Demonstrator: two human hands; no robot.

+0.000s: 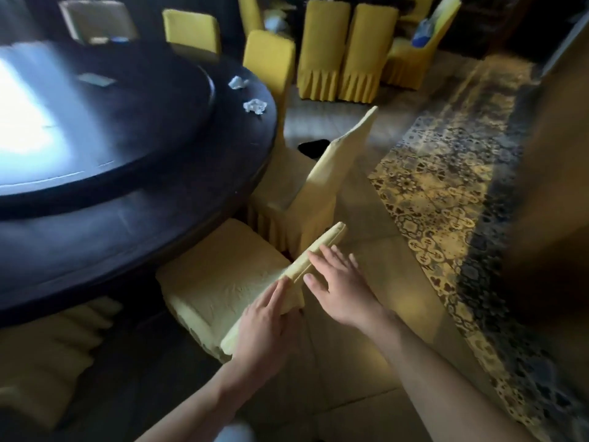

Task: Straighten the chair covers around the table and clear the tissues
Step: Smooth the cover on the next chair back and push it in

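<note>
A chair in a pale yellow cover (pixel 220 279) stands tucked at the round dark table (pixel 134 218), right below me. My left hand (pixel 264 320) lies on the near end of the chair's top edge, fingers wrapped over the fabric. My right hand (pixel 338 288) rests flat on the back side of that top edge, fingers spread. Two crumpled white tissues (pixel 238 82) (pixel 255 106) lie on the table's far right rim.
A second covered chair (pixel 322 186) stands just beyond, a third (pixel 271 65) further round the table. More yellow chairs (pixel 347 49) are grouped at the back. A patterned carpet (pixel 446 193) runs along the right. A flat dark object (pixel 96 79) lies on the turntable.
</note>
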